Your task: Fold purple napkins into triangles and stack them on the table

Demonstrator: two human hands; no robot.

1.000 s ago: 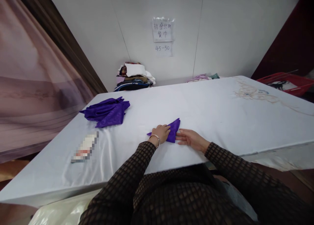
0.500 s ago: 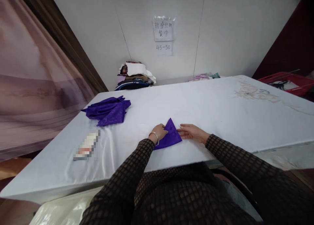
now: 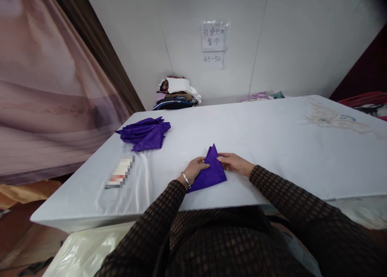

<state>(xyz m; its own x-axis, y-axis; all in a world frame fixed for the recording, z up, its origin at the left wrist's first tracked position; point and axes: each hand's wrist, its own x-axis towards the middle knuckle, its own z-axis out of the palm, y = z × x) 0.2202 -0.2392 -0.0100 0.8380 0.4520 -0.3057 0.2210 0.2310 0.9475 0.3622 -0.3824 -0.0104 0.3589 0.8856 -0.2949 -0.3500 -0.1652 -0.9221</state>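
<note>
Pinching the folded purple cloth point(image 3: 213, 173) from either side, fingers point(image 3: 205, 165) of the left hand point(image 3: 194, 170) and right hand point(image 3: 236, 163) hold it between them near the front edge of the bench point(image 3: 256, 128).

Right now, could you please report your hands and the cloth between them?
Left hand, right hand: both gripping cloth. Folded, tips pointing away. Purple pile: to the left, clear of hands.

deep purple cloth point(image 3: 215, 173), purple pile point(image 3: 148, 135), white tablecloth point(image 3: 256, 126) with tan-and-blue motif point(image 3: 325, 119), black-and-brown checked sleeves point(image 3: 273, 192), pink curtain point(image 3: 57, 83)
</note>
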